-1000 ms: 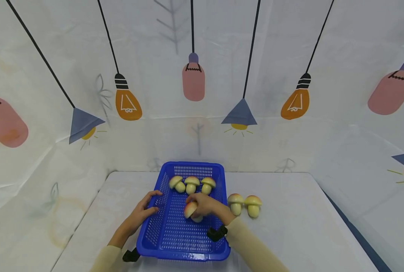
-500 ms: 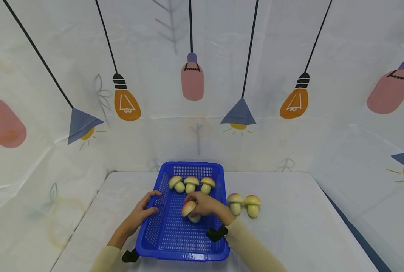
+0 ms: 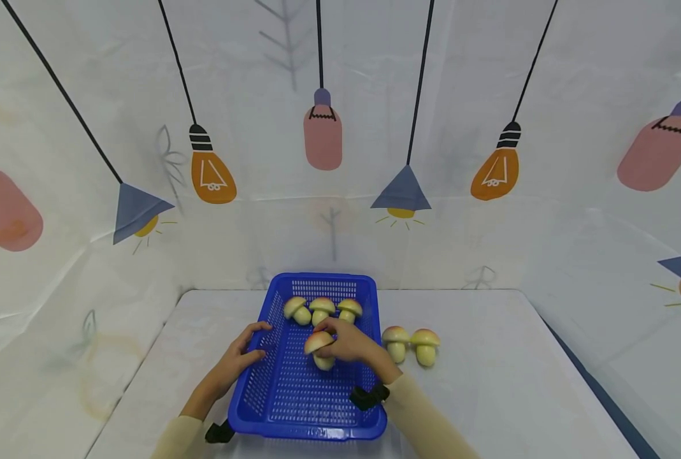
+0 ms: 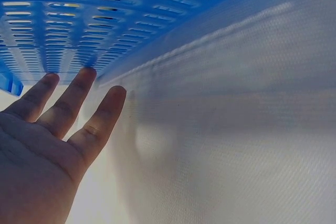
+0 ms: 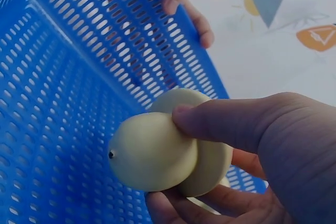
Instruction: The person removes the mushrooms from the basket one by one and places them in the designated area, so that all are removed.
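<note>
A blue plastic basket stands on the table with three toy mushrooms lined up along its far end. My right hand is over the basket's middle, holding another toy mushroom with a reddish cap and pale stem. In the right wrist view the thumb presses where stem meets cap, and the fingers lie under the held mushroom. My left hand holds the basket's left rim, thumb and one finger over the edge. Three fingers lie along the outer wall in the left wrist view.
Two more toy mushrooms stand side by side on the white table, just right of the basket. A white wall covering with printed lamps rises behind the table. Dark wrist mounts sit at both wrists.
My right hand has turned the held mushroom more upright and shifted it slightly away from me and to the left. The left hand and the basket stay in place.
</note>
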The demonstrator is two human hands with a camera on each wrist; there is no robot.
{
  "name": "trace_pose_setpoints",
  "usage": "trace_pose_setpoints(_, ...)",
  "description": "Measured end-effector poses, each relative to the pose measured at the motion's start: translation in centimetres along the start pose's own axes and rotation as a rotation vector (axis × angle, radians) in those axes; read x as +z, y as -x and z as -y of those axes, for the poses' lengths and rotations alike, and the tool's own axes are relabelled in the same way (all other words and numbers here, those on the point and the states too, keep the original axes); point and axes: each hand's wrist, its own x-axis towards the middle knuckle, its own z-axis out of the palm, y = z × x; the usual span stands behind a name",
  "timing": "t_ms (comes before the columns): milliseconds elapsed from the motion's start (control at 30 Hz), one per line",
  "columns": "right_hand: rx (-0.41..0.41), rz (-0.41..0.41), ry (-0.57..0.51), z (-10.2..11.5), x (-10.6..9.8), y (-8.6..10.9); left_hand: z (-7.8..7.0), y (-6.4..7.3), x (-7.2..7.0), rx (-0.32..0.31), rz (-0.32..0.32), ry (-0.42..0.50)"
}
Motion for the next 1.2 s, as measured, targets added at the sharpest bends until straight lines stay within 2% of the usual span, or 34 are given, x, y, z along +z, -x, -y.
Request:
trace_pose_setpoints(200,-0.032,-0.048,-0.017,0.2,-0.5,0.4,0.0,-0.1,0.1,-0.018,-0.024,0.013)
trace_pose_setpoints(500,-0.038,-0.118,-0.133,0.7,-1.5,1.1,-0.3,0.2,0.4,-0.003,-0.049,0.021)
trace_pose_setpoints(767,-0.028,-0.151,-0.210,0.8,-2.4,1.9,-0.7,0.2,0.7,-0.039,-0.052,0.002)
trace_pose_setpoints(967,-0.037,-0.159,-0.206,0.6,-3.0,2.3,-0.9,0.2,1.1,-0.053,-0.064,-0.044)
trace_pose_setpoints(1200,-0.010,-0.182,-0.227,0.6,-3.7,2.8,-1.1,0.2,1.3,-0.078,-0.087,-0.066)
